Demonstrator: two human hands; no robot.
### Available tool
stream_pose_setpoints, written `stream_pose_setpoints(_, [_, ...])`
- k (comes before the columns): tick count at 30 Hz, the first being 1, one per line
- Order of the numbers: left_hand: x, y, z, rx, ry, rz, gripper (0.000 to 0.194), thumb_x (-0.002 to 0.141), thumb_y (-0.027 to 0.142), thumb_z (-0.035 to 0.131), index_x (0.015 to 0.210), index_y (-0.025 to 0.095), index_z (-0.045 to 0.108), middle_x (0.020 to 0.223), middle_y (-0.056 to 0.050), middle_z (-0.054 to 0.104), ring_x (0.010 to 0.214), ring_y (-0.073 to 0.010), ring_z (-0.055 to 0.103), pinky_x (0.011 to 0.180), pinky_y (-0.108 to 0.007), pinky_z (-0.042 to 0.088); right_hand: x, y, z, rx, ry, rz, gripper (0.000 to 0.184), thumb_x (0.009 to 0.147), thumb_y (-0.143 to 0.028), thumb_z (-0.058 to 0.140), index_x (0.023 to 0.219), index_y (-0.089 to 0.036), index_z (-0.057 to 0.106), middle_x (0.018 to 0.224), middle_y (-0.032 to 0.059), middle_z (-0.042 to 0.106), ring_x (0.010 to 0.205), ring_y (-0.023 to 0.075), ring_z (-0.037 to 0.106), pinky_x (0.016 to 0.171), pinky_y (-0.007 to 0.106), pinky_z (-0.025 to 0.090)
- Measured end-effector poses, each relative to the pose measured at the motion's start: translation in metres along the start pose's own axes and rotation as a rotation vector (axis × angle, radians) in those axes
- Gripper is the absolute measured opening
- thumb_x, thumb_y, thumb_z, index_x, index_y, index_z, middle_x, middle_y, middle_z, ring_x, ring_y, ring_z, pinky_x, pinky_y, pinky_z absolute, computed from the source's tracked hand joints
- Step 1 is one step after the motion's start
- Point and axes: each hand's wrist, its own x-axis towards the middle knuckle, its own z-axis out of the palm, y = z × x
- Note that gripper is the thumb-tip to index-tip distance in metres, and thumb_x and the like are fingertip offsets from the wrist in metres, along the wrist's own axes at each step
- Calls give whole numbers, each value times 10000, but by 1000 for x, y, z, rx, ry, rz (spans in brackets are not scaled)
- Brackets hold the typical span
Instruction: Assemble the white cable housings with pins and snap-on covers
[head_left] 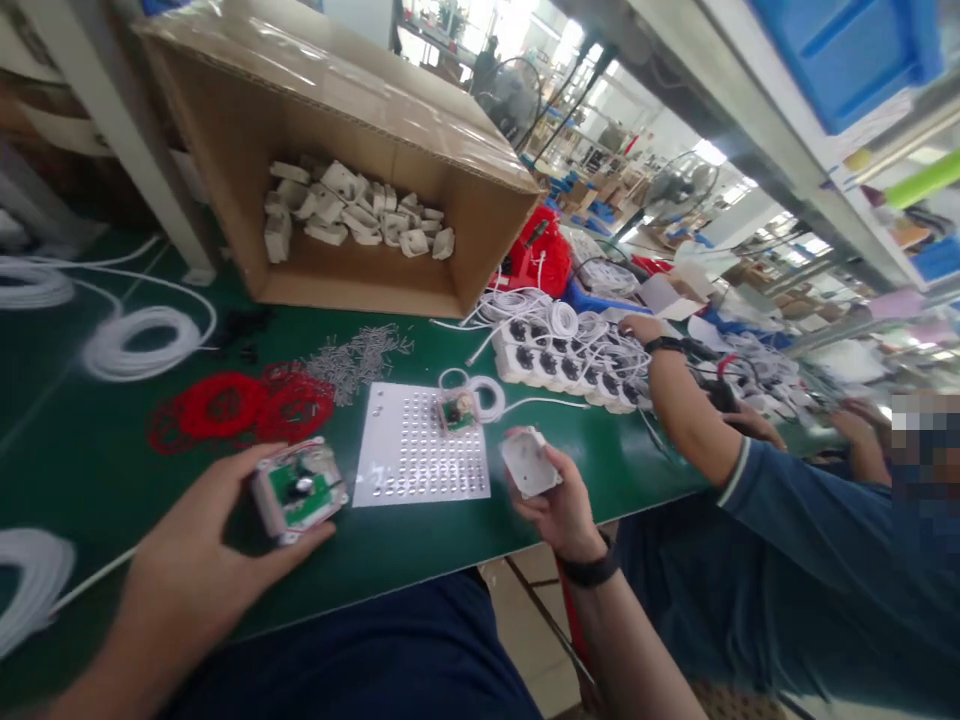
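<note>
My left hand [217,540] grips a small square housing with a green circuit board [301,488] inside, thumb and fingers on opposite sides. A white plastic cover [529,462], its hollow side facing up, is held in my right hand [566,505]. Between the hands lies a white sheet [386,450] with rows of small shiny round pieces. Another housing with a green board [457,410] rests on its upper right corner, beside a coil of white cable [489,398]. Red ring gaskets [225,402] and a heap of screws [360,360] lie beyond my left hand.
An open cardboard box [360,285] on its side holds several white covers [360,210]. White cable coils [142,342] lie at the left. A co-worker's arm [682,410] reaches over white units with black centres [551,370] at the right. A metal post [127,140] stands behind.
</note>
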Motion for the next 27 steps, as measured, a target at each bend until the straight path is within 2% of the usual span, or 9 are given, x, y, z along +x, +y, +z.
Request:
stream_pose_setpoints(2, [-6, 20, 4, 51, -42, 155, 624, 637, 496, 722, 1153, 241, 480, 1070, -45, 604, 940, -263, 597, 881, -394, 470, 1, 5, 33, 258, -200, 138, 433, 783, -559, 465, 1073, -240, 505, 734, 0, 577, 383, 31, 120, 353, 167, 82])
stream_pose_setpoints(4, [-10, 36, 10, 88, -51, 309, 632, 677, 432, 718, 1192, 193, 442, 1088, -80, 599, 976, -256, 585, 891, -369, 468, 4, 14, 66, 334, -291, 207, 408, 774, -551, 514, 1036, -238, 517, 771, -1, 600, 378, 19, 114, 346, 164, 74])
stream_pose_setpoints(6, [-13, 45, 16, 135, -59, 388, 642, 682, 361, 733, 1202, 148, 423, 1091, -114, 595, 998, -267, 570, 888, -371, 470, 9, 22, 92, 326, -292, 229, 427, 750, -572, 555, 1004, -231, 527, 681, -39, 564, 367, 13, 91, 337, 163, 71])
stream_pose_setpoints(9, [-14, 49, 23, 210, -88, 396, 650, 649, 292, 767, 1177, 113, 434, 1063, -138, 598, 970, -287, 565, 855, -398, 484, 12, 28, 112, 212, -265, 149, 439, 750, -591, 566, 1009, -240, 516, 569, -83, 436, 368, 26, 115, 334, 162, 74])
stream_pose_setpoints(15, [-11, 47, 25, 238, -75, 369, 643, 662, 285, 758, 1181, 95, 429, 1073, -143, 587, 980, -290, 552, 865, -419, 479, 8, 20, 116, -111, -327, -94, 402, 817, -567, 499, 1079, -263, 477, 700, -16, 492, 446, 80, 332, 353, 188, 184])
stream_pose_setpoints(21, [-10, 49, 22, 170, -86, 336, 619, 661, 285, 759, 1162, 131, 430, 1066, -122, 589, 992, -281, 551, 874, -405, 472, 15, 26, 113, 6, -279, -17, 342, 869, -539, 416, 1065, -261, 453, 792, -14, 535, 378, 40, 167, 337, 192, 100])
stream_pose_setpoints(23, [-10, 49, 22, 183, -90, 339, 639, 653, 288, 765, 1170, 128, 426, 1067, -127, 589, 992, -289, 553, 874, -413, 473, 14, 26, 113, -77, -332, -35, 324, 883, -514, 418, 1090, -268, 459, 763, -18, 515, 402, 59, 246, 347, 190, 157])
stream_pose_setpoints(25, [-10, 50, 23, 202, -98, 338, 662, 643, 293, 772, 1179, 127, 422, 1074, -131, 587, 994, -298, 555, 872, -423, 475, 10, 21, 115, -195, -389, -119, 318, 902, -494, 390, 1109, -265, 466, 794, -3, 522, 509, 101, 408, 416, 205, 312])
stream_pose_setpoints(27, [-10, 50, 23, 214, -97, 339, 664, 647, 297, 770, 1184, 122, 420, 1078, -134, 588, 996, -300, 559, 872, -423, 478, 6, 14, 116, -328, -427, -278, 303, 924, -450, 362, 1119, -246, 471, 921, 25, 544, 760, 157, 529, 654, 264, 449])
